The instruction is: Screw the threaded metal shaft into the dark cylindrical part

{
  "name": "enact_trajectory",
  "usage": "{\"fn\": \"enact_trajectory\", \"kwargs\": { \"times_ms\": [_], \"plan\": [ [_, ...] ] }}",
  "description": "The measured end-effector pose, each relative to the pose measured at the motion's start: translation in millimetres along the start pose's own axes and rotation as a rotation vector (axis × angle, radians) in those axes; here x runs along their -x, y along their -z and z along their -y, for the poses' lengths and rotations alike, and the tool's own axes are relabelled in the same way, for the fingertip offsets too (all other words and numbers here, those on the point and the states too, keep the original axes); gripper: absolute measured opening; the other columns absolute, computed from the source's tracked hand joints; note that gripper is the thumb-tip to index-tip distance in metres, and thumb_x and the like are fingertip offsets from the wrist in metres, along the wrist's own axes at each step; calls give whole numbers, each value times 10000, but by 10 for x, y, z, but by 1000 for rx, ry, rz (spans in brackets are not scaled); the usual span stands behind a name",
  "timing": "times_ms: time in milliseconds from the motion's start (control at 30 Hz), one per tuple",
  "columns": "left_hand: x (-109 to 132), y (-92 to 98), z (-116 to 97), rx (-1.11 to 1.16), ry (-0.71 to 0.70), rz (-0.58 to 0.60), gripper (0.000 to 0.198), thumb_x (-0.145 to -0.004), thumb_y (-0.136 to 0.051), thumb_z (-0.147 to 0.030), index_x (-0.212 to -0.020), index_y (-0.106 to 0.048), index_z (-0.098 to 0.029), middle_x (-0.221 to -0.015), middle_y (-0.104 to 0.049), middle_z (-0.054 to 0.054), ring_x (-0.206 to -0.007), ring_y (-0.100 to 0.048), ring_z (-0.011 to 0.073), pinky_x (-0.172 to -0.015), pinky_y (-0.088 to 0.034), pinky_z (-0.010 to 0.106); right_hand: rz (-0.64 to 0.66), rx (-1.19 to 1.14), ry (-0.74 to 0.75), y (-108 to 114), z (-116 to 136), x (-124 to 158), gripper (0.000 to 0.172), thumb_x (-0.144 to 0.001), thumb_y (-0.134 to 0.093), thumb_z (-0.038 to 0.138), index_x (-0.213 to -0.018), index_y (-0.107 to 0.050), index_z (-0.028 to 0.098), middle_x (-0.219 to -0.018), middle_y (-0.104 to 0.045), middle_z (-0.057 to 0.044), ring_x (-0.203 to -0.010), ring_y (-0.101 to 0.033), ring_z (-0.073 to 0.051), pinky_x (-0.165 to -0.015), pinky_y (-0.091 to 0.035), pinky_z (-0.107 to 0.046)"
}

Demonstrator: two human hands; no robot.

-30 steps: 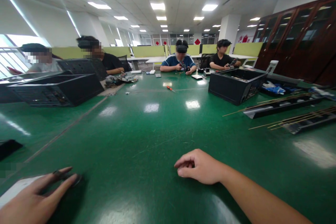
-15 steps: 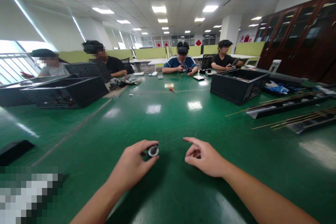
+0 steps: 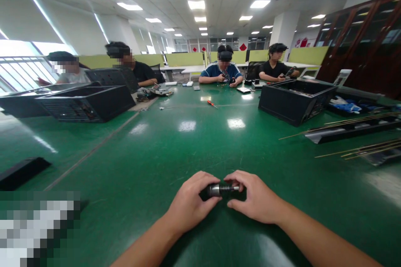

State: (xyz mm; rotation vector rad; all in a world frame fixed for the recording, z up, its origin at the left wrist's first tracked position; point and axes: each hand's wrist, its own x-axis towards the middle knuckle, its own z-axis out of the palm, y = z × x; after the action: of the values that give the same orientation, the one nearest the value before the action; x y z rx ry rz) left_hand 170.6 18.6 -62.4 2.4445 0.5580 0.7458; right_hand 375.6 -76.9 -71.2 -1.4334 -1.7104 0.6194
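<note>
My left hand (image 3: 196, 200) grips a small black and silver cylindrical piece (image 3: 216, 190) between thumb and fingers, just above the green table. Its narrower dark end, with a shiny tip, points right toward my right hand. What exactly the piece is, I cannot make out. My right hand (image 3: 255, 198) is curved around that tip with thumb and forefinger apart. The tip reaches into the gap of the right hand, and whether a curled finger touches it is unclear.
On the green table (image 3: 156, 150), black computer cases stand at left (image 3: 90, 106) and right (image 3: 291, 104). An orange screwdriver (image 3: 211, 103) lies ahead. Thin brass-coloured rods (image 3: 316, 129) rest at right, a black block (image 3: 25, 172) at left. Several people sit opposite.
Both hands have shifted rightward in the picture and come closer together. The piece in my left hand has turned from end-on to side-on, and its tip now lies inside my right hand's curve.
</note>
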Motion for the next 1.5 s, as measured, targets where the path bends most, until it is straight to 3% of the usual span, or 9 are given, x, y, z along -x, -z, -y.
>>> {"fn": "enact_trajectory", "kwargs": {
  "times_ms": [467,1500],
  "plan": [
    [40,-45,-61,46,-46,13,277,-773,-734,-162,-1043,-702,-218,-947,-703,40,-849,-671,162,-769,-534,277,-11,20,85,-48,42,27,153,-781,-702,126,-906,-707,216,-849,-707,12,-781,-636,-149,-722,-446,-256],
    [62,-2,-60,-4,-87,-44,306,-769,-726,-164,-1071,-713,-214,-951,-709,53,-840,-685,167,-764,-559,284,4,83,83,34,53,25,93,-813,-699,177,-897,-718,211,-855,-722,0,-803,-657,-164,-747,-466,-274]
  ]
}}
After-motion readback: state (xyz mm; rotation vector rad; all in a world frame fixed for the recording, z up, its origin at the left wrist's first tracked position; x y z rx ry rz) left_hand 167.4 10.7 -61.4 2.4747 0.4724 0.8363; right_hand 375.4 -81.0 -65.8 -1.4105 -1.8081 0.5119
